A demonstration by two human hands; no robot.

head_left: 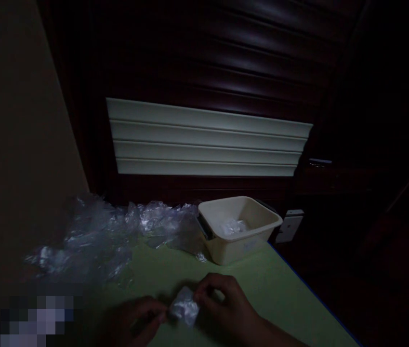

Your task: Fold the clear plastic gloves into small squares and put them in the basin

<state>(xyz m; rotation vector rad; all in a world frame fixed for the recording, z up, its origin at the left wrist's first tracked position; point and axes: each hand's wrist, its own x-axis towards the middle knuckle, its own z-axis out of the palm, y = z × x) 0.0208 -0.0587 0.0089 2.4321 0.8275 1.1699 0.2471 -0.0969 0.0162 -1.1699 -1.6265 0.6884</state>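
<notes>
Between my two hands is a small crumpled clear plastic bag point(185, 306), just above or on the green tabletop point(164, 270). My right hand point(224, 296) pinches its right edge between thumb and forefinger. On the other side, my left hand point(141, 315) has its fingertips closed at the bag's left edge. The room is dim, and much of the left hand lies in shadow. A cream plastic basin point(238, 248) with dark handles stands beyond the hands, with some crumpled clear plastic point(233, 226) inside it.
A heap of loose clear plastic bags point(96, 236) spreads over the table's back left, reaching the basin. Behind rises a dark slatted wooden door with a pale slatted panel point(204, 140). The table's blue edge point(309, 286) runs along the right. A white socket box point(289, 226) sits past it.
</notes>
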